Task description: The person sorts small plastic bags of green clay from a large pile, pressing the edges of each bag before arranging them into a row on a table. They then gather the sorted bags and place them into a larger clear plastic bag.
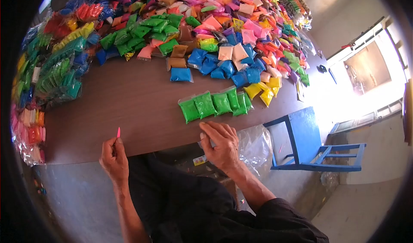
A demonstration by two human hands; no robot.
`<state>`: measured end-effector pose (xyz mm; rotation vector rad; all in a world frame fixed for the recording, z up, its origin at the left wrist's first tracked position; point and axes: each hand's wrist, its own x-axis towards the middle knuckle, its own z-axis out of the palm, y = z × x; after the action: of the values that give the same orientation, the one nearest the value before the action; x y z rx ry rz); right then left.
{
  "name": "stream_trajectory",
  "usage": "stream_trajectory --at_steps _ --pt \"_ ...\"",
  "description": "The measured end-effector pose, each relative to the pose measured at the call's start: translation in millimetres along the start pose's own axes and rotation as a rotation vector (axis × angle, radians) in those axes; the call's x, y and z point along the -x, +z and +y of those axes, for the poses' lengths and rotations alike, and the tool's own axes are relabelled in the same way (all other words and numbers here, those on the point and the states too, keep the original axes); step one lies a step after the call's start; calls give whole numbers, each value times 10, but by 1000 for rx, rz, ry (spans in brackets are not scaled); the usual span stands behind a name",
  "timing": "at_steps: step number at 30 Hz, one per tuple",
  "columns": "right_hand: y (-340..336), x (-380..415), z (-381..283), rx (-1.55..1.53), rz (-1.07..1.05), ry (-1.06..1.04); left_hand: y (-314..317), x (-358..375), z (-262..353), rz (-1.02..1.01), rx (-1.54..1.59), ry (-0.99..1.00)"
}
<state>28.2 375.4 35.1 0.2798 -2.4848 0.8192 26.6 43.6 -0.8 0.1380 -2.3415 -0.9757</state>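
My left hand (115,158) is raised near the table's front edge, thumb and fingers pinched on a small pink pointed plastic stick (118,132). Its tip points up, away from me. My right hand (220,143) hovers at the table edge with fingers loosely bent and the thumb apart, holding nothing that shows. Just beyond its fingertips lies a row of several sealed green packets (204,104), side by side and partly overlapping, in clear plastic. What fills them looks soft.
A big heap of colourful packets (206,17) covers the table's far side. Blue packets (181,74) and yellow packets (266,96) lie at its near edge. Bagged packets (60,77) line the left. A blue chair (306,133) and clear plastic bag (254,146) stand right of me.
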Motion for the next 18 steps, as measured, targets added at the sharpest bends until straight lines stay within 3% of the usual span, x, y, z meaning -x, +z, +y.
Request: stream_trajectory --at_steps 5,11,18 --pt "49 3 -60 -37 -17 2 20 -6 -13 22 -7 29" --pt "-188 -82 375 131 238 106 17 8 -18 14 12 7" --pt "-441 -314 598 343 147 292 17 -5 28 16 30 8"
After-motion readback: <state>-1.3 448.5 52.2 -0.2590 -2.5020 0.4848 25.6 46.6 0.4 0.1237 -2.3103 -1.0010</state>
